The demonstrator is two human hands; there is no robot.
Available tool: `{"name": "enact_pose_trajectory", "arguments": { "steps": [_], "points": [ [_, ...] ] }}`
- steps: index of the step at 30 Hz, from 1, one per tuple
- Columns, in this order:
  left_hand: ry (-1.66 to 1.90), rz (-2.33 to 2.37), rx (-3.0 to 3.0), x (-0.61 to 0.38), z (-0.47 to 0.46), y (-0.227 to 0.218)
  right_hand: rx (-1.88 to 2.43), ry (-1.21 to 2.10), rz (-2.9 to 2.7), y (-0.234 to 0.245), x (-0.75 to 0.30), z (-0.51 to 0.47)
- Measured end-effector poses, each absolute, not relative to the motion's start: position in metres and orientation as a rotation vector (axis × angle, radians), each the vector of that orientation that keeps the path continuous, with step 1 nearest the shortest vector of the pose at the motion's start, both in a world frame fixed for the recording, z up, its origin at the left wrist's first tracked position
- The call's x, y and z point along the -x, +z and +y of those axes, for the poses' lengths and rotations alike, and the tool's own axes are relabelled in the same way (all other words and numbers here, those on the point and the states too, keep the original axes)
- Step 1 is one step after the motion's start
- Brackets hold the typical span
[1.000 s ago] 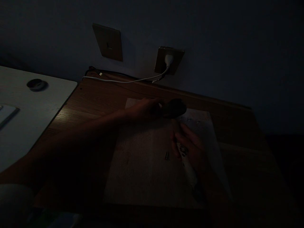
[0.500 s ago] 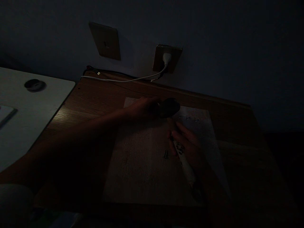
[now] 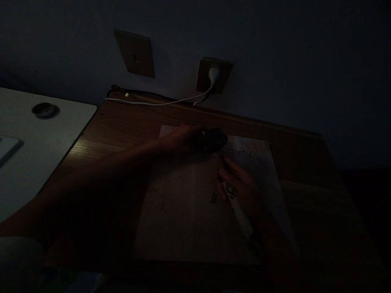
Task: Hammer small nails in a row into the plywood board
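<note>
The scene is very dark. My right hand (image 3: pixel 241 183) is wrapped round the pale, dark-spotted handle of a hammer (image 3: pixel 215 140), whose dark head points away from me. Beside that head, my left hand (image 3: pixel 186 138) is closed low over the far part of a pale board (image 3: pixel 171 215). Its fingertips are in shadow and partly behind the hammer head, so what they hold cannot be made out. Several small screws or nails (image 3: pixel 213 198) lie on the board left of the handle. A short row of small shiny fasteners (image 3: pixel 242 151) shows near its far right edge.
The board lies on a brown wooden table (image 3: pixel 100 134) against the wall. A white cable (image 3: pixel 165 104) runs along the back to a plugged wall outlet (image 3: pixel 201 77). At left, a white tabletop (image 3: pixel 67 114) holds a roll of tape (image 3: pixel 45 110) and a flat pale object (image 3: pixel 7 147).
The hammer head has shifted slightly left and down, close to my left hand. My right hand has moved only a little; my left hand stays nearly in place.
</note>
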State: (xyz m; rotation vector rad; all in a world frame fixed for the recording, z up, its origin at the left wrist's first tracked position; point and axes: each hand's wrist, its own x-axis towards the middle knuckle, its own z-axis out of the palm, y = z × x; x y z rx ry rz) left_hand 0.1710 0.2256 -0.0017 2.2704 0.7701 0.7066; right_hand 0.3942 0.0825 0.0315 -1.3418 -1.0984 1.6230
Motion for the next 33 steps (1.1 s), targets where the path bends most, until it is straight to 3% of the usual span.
{"name": "enact_pose_trajectory", "arguments": {
  "steps": [14,24,33],
  "points": [
    [0.728,0.749,-2.373,-0.172,0.221,0.004,1.321,1.493,-1.020,0.037,-0.397,0.083],
    [0.275,0.073,-2.737,-0.201,0.149,0.044,1.314,1.302,-0.906,0.045,-0.400,0.086],
    [0.345,0.031,-2.982,-0.204,0.133,0.027,1.306,1.366,-1.011,0.041,-0.398,0.086]
  ]
}}
